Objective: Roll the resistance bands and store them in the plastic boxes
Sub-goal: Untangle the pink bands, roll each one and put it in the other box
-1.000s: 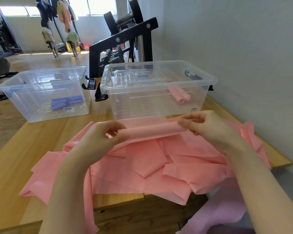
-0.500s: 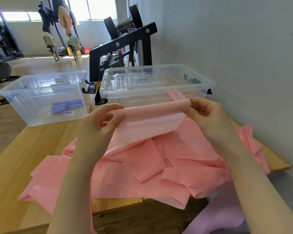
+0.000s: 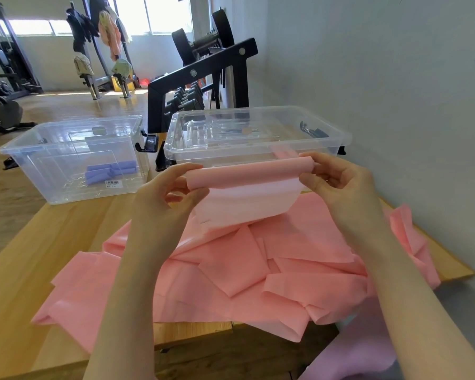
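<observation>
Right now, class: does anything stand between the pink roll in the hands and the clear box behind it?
Nothing visible does. The pink roll, held by the left hand and right hand, sits just before the right box, whose top is open.

Operator: two bare forearms and hands, no garments in view.

Both arms enter from the lower edge, uncovered from the frame edge to the fingertips: no sleeves, cuffs or gloves. The left hand (image 3: 173, 193) and the right hand (image 3: 337, 182) carry no rings, and neither wrist carries a watch, strap or bracelet. Fingers are slender. Nails are short and unpainted where they can be seen, most clearly on the left hand's fingertips (image 3: 176, 198). The forearms are slim and smooth, without visible marks, tape or dressings.
</observation>
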